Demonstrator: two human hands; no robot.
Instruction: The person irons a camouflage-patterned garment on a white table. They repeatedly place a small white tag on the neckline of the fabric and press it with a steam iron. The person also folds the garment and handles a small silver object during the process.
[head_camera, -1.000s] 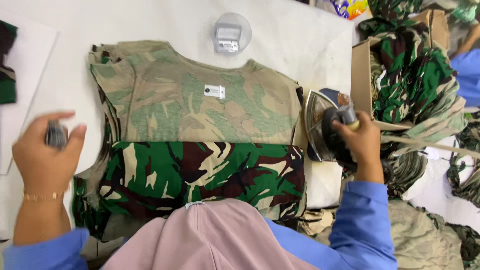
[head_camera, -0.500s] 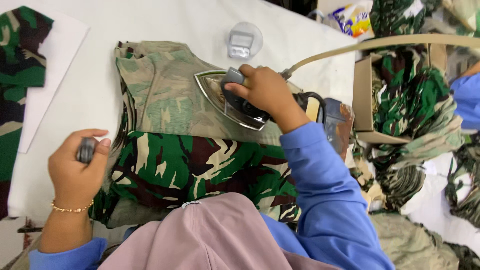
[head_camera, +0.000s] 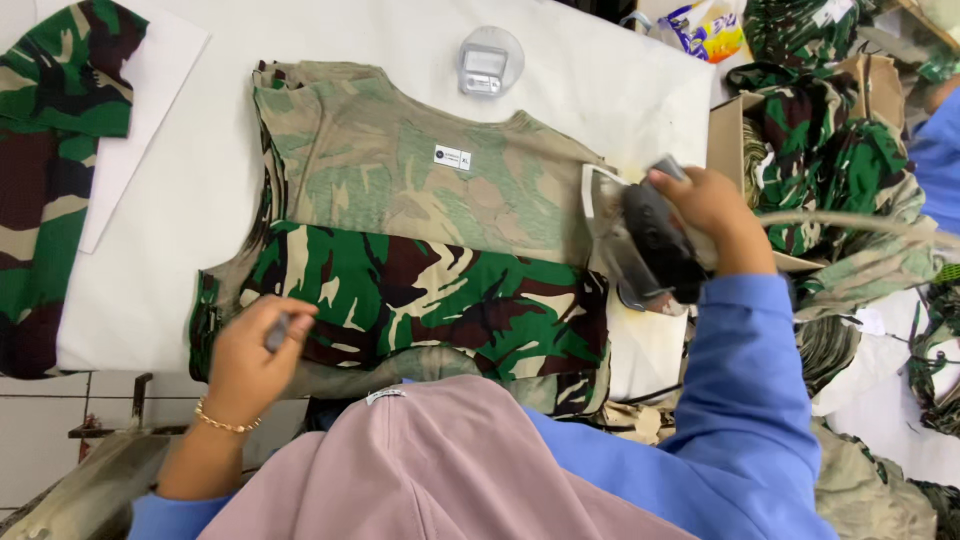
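Presently: right hand (head_camera: 715, 205) clenched on dark iron (head_camera: 645, 245) at right edge of camouflage shirt (head_camera: 400, 230), spread flat on white table (head_camera: 600, 80). Left hand (head_camera: 250, 345) grasps small dark object (head_camera: 277, 332) over shirt's lower left. Small white rectangular label (head_camera: 452, 158) near collar. Colourful packet (head_camera: 705, 25) top right.

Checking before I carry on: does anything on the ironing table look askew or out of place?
Nothing looks damaged or spilled. The camouflage shirt lies inside out, its lower half folded up. The right hand holds the iron tilted at the table's right edge.
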